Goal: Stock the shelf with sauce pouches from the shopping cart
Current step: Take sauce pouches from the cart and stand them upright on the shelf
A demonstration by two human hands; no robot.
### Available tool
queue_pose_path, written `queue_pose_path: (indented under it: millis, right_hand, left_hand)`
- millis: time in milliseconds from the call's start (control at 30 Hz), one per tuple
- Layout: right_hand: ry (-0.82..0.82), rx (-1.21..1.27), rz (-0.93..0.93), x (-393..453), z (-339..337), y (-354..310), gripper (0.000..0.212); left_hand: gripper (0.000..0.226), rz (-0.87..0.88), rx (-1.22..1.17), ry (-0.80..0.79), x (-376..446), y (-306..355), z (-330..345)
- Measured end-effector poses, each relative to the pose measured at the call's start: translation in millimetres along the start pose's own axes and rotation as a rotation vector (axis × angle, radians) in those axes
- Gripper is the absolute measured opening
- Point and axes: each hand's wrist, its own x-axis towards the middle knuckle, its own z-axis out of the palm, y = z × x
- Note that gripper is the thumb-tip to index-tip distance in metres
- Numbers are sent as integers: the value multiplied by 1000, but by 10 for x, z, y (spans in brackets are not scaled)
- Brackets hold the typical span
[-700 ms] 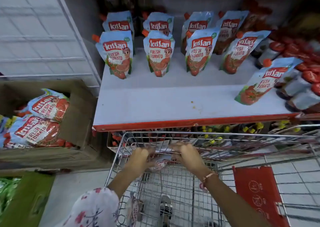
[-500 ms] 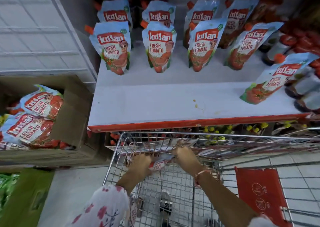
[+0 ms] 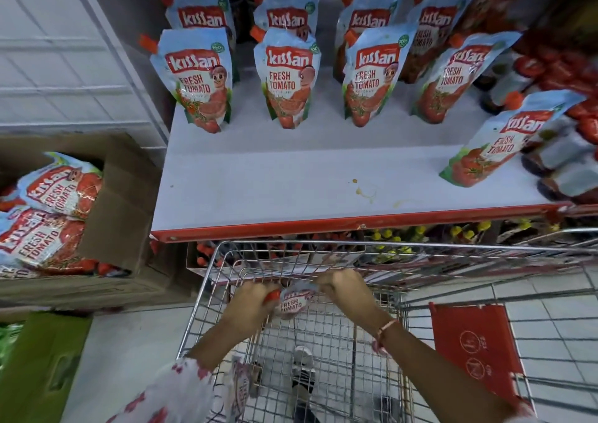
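Inside the wire shopping cart (image 3: 323, 351), both my hands grip one tomato sauce pouch (image 3: 293, 301). My left hand (image 3: 250, 306) is closed on its left end near the red cap. My right hand (image 3: 348, 293) is closed on its right end. Another pouch (image 3: 241, 387) lies lower in the cart by my left sleeve. On the white shelf (image 3: 291, 180) above the cart stand several pouches (image 3: 199, 79) upright in two rows, and a single one (image 3: 495, 141) leans at the front right.
A cardboard box (image 3: 119, 202) with more pouches (image 3: 45, 222) sits left of the shelf. Red-capped bottles (image 3: 563, 76) crowd the shelf's right end. A red flap (image 3: 475, 348) hangs on the cart's right side. A green box (image 3: 42, 367) stands on the floor at the lower left.
My hands have closed tighter on the pouch in the cart and raised it a little. My view has moved closer to the shelf.
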Motion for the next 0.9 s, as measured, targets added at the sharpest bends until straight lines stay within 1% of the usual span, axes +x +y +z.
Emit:
queue_pose_path:
  millis: [167,233,333,533,600,667,733,900]
  right_hand:
    - [196,140,-77,-365,-487,-124,18]
    - [281,191,-95,-506,-742,-185,16]
    - [379,287,-123,-724,-1161,-282,11]
    - [601,412,-142,-1034,-1940,-398,7]
    - [657,393,-163,-1084,-2156,-395,6]
    - [708,339,-184,-1111,-2347,-383,9]
    - [761,299,-189,-1116,-2511,-358,11]
    - [846,227,-187,-1029,-2820,-206,13]
  left_hand:
    - [33,93,-169,126,-320,200,-338]
    - [31,141,-299,207,-439,354,-535]
    - [29,248,-410,320,-595,627,-827]
    - [32,394,-678,390,-747,1200,-1329]
    - [25,440,-754,417,-705,1367,-1458]
    - [18,472,-768,457,-628,1523,-1576]
    - [17,504,-746,492,-533,1672,-1678]
    - [23,590,-725,520,-226,1994,-1866]
